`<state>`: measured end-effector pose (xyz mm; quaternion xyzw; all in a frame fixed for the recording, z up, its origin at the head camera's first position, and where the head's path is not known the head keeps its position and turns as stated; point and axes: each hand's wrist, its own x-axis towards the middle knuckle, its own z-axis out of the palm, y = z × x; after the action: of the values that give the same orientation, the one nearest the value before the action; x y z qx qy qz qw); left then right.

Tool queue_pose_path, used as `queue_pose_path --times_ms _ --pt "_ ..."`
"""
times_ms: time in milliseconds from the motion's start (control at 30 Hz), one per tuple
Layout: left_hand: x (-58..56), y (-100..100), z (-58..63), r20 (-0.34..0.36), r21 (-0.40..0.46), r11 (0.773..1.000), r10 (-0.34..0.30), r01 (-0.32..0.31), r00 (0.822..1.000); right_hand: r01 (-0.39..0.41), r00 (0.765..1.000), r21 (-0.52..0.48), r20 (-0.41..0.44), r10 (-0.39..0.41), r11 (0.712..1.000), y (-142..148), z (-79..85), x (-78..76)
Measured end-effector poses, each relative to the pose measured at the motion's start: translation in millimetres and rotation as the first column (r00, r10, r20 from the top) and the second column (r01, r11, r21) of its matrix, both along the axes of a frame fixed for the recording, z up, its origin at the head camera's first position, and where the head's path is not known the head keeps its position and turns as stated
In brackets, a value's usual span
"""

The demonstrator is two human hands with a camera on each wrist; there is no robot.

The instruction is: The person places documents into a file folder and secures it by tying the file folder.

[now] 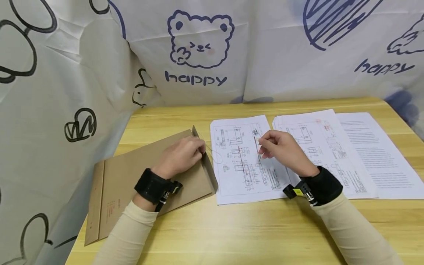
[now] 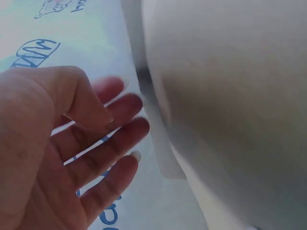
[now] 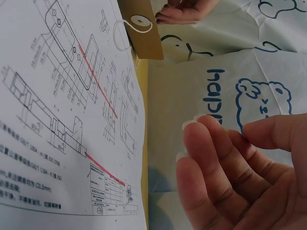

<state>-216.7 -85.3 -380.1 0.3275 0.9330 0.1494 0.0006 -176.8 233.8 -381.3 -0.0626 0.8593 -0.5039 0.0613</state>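
Observation:
A brown kraft document envelope (image 1: 132,176) lies at the left, its flap (image 1: 209,173) raised along the right edge. My left hand (image 1: 181,156) is over that edge with loosely bent fingers; in the left wrist view nothing shows between thumb and fingers. A round button (image 3: 141,20) with a thin white string (image 3: 118,36) sits on the flap, and the string loops onto the drawing sheets (image 1: 228,184). Above those sheets hovers my right hand (image 1: 281,151), fingers loosely curled, thumb near the index finger, no held object visible. Red lines cross the top drawing.
A second stack of drawing sheets (image 1: 351,169) lies to the right, partly over text pages (image 1: 384,158). The wooden table (image 1: 238,235) carries everything. A white cloth with cartoon prints (image 1: 271,55) hangs behind and along the left side.

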Motion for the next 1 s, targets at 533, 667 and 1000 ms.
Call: queue_pose_path --times_ms 533,667,1000 --pt "-6.4 56.0 10.1 -0.088 -0.073 0.987 0.135 -0.141 0.987 0.022 0.999 0.128 -0.052 -0.016 0.992 6.6 2.2 0.6" --pt "-7.8 64.9 9.2 -0.097 -0.092 0.979 0.171 -0.180 0.981 0.025 0.998 0.195 -0.065 -0.013 0.981 7.1 -0.2 -2.0" --pt "-12.1 73.4 -2.0 -0.004 -0.144 0.956 0.258 -0.256 0.966 0.031 0.998 0.239 -0.062 -0.016 0.971 5.5 -0.7 -4.9"
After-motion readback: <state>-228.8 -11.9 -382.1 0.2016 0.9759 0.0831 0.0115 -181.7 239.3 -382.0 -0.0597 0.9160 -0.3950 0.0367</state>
